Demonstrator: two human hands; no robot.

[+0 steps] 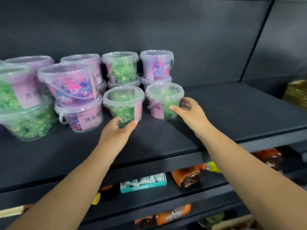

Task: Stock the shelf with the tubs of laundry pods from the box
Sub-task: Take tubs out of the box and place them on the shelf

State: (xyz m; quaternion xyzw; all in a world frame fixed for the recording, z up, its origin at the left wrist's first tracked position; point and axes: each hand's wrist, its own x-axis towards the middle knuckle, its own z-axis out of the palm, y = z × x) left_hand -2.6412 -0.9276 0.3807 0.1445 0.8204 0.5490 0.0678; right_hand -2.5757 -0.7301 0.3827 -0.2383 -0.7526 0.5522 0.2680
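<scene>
On the shelf [224, 110], 2 green-pod tubs stand side by side at mid-shelf, in front of the stacks [119, 68] at the shelf's back. The left hand [118, 130] curls round the base of the left tub [123, 102]. The right hand [188, 108] grips the right tub [163, 98], thumb in front and fingers behind.

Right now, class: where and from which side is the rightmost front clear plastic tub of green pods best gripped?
Grip the clear plastic tub of green pods round its side wall below the lid rim, from the right: it stands upright, the dark shelf is open there, neighbouring tubs crowd its left and back.
</scene>
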